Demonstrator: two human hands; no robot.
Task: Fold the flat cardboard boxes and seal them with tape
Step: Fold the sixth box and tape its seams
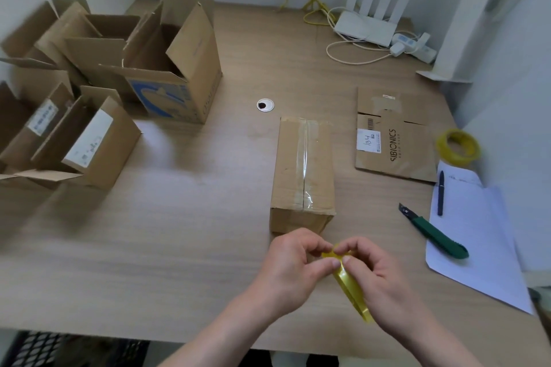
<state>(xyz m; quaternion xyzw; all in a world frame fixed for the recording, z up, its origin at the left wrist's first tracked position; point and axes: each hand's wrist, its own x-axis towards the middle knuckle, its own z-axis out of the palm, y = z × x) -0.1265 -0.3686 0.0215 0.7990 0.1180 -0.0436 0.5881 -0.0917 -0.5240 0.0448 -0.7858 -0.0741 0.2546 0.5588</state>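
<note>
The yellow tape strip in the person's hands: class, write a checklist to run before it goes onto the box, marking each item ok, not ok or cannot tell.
1. Both hands, left hand and right hand, pinch the yellow tape strip: ok.
2. Strip flat and unstuck: cannot tell.
3. Closed box within reach: ok.
4. Top seam already taped: ok.
5. Near end of box taped: cannot tell.
6. Utility knife clear of hands: ok.

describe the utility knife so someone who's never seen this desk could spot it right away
Start at the white paper sheet on the right side of the wooden desk. The utility knife lies slanted across that sheet's left edge, right of the taped cardboard box. Its green handle and bare metal tip set it apart from the slim dark pen just above it.
</note>
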